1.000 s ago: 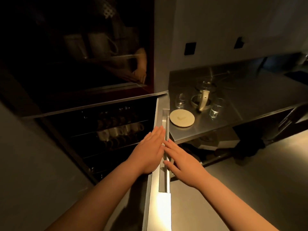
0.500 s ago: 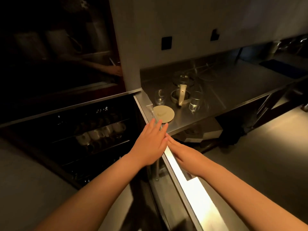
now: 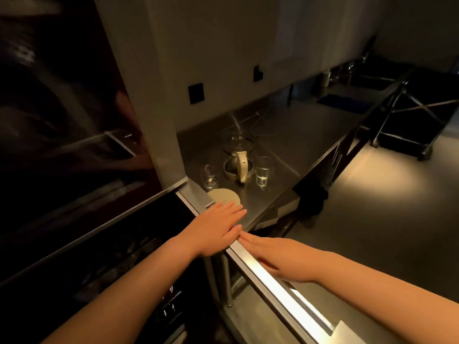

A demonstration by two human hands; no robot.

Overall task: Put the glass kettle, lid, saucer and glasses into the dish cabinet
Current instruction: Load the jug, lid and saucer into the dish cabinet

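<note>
A glass kettle (image 3: 238, 155) with a cream handle stands on the steel counter (image 3: 305, 135). One small glass (image 3: 210, 176) sits to its left, a taller glass (image 3: 263, 171) to its right. A cream round saucer (image 3: 224, 196) lies at the counter's near corner. My left hand (image 3: 218, 227) lies flat, fingers together, on the inner side of the dish cabinet door's steel edge (image 3: 273, 281), fingertips near the saucer. My right hand (image 3: 275, 256) lies flat on the door's outer side. Neither hand holds anything. I cannot make out a separate lid.
The dish cabinet's dark inside (image 3: 111, 256) opens at lower left, with dim racks of cups. A white pillar (image 3: 154, 95) rises between cabinet and counter. Black wall sockets (image 3: 196, 93) sit above the counter. A black wheeled trolley (image 3: 409, 125) stands at far right on the lit floor.
The cabinet door has swung wider open, to the right, with both hands flat on its edge. The view has turned right, so the counter things now sit nearer the middle.
</note>
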